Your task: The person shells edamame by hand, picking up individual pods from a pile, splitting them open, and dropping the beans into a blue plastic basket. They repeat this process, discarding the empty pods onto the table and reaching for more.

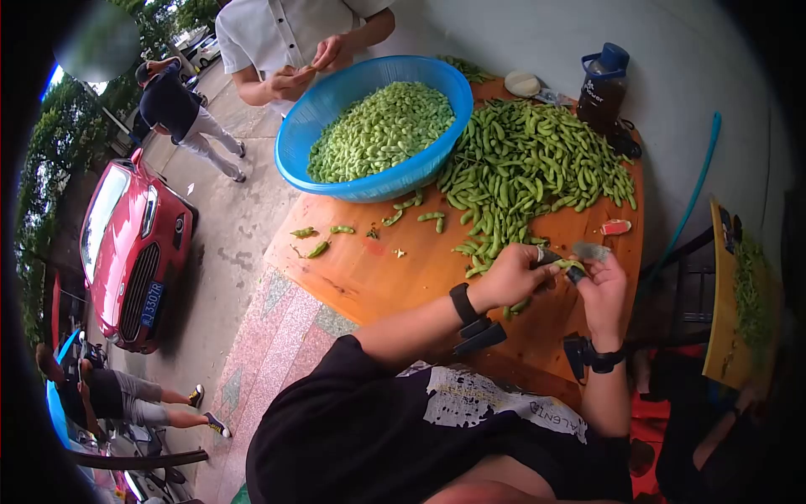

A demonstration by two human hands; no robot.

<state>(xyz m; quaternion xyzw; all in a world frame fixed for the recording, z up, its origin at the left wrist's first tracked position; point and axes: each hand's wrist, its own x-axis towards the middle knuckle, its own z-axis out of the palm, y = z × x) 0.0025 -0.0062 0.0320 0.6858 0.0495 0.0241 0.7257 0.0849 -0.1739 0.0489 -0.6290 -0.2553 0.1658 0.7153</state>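
Pod (569,265) is in both hands (510,275) (604,292); bottle (602,91) reads "Power".

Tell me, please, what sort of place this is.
Most likely a roadside work spot outdoors: a red car stands on the paved ground, and a wooden table bears a heap of green pods beside a blue basin of beans.

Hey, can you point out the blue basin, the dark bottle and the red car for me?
Blue basin (378,189): head view, on its outer wall, the side nearest the wearer.
Dark bottle (601,99): head view, on its body, below the blue lid.
Red car (126,237): head view, on its hood.
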